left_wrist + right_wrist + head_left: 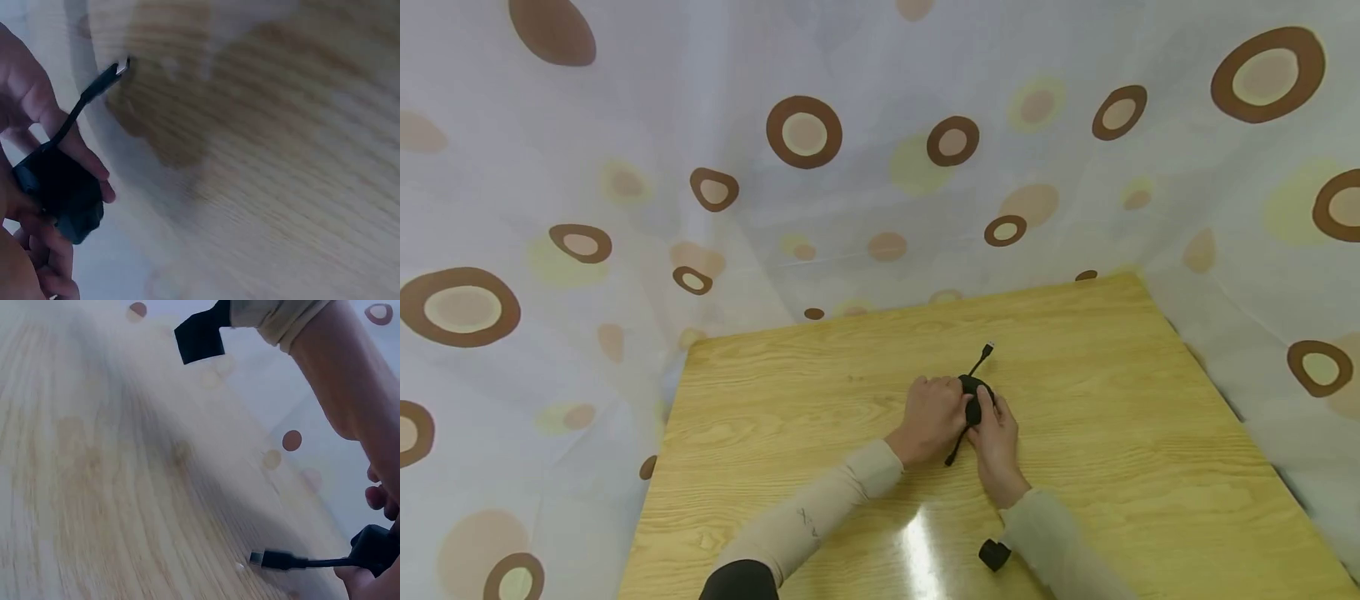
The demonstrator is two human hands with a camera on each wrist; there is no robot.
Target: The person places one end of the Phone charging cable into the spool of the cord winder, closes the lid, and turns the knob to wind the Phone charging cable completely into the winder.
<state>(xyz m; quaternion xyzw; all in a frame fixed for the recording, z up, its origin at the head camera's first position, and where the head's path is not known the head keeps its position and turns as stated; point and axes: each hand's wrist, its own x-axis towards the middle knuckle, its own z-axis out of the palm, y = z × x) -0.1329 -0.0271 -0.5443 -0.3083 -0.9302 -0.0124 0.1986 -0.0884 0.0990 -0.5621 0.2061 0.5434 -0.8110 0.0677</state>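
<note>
Both hands meet over the table around a small black cable gadget (pixel 974 410), a compact dark body with a short lead at each end. One lead ends in a USB plug (pixel 988 349) that points to the far side. The other lead carries a smaller black connector (pixel 951 459) toward the near side. My left hand (pixel 929 417) grips the body from the left with curled fingers. From the right, my right hand (pixel 998 446) holds it, thumb lying on top. In the left wrist view the body (pixel 62 187) looks blocky, partly covered by fingers.
A wood-grain table (pixel 790 392) lies under the hands. White sheeting with brown and beige circles (pixel 887 200) hangs behind it and along both sides. A small black block (pixel 994 554) is attached at the right sleeve's cuff. Light glares off the table near the front.
</note>
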